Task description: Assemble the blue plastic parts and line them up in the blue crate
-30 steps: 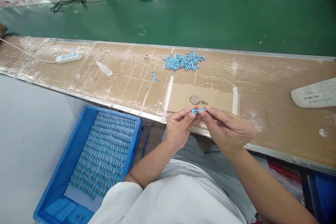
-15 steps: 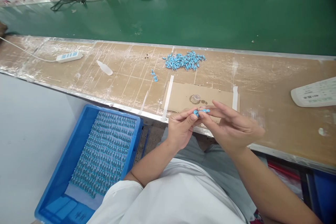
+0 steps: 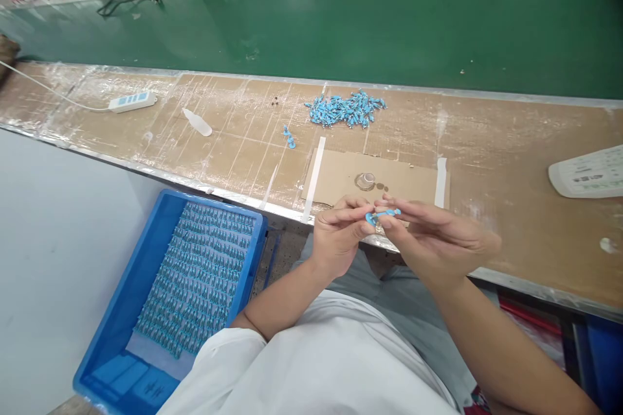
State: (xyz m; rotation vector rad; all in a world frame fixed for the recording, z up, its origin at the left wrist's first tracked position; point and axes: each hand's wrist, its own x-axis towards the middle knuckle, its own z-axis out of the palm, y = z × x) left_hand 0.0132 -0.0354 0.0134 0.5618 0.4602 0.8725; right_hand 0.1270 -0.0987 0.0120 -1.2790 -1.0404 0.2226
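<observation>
Between my two hands is a small blue part (image 3: 388,213) with a round disc at its left end and a narrow stem. My left hand (image 3: 341,237) pinches the disc end between thumb and fingers. The thumb and fingertips of my right hand (image 3: 438,237) close on the stem. Just beyond my fingers, a small clear cup (image 3: 367,180) stands on a cardboard sheet (image 3: 335,175), with a few dark round spots beside it. A heap of similar blue parts (image 3: 345,110) lies farther back, and a few more blue pieces (image 3: 289,137) lie to its left.
On the left of the bench (image 3: 233,175) lie a white nozzle bottle (image 3: 197,122) and a power strip (image 3: 132,102). A larger white bottle (image 3: 586,172) lies at right. A blue crate (image 3: 117,292) with rows of blue parts stands below left. Behind runs a green belt (image 3: 341,32).
Both hands have shifted slightly right and lower in the view. The blue part has turned a little, and more of its stem and disc shows. The whole scene has shifted slightly with the camera.
</observation>
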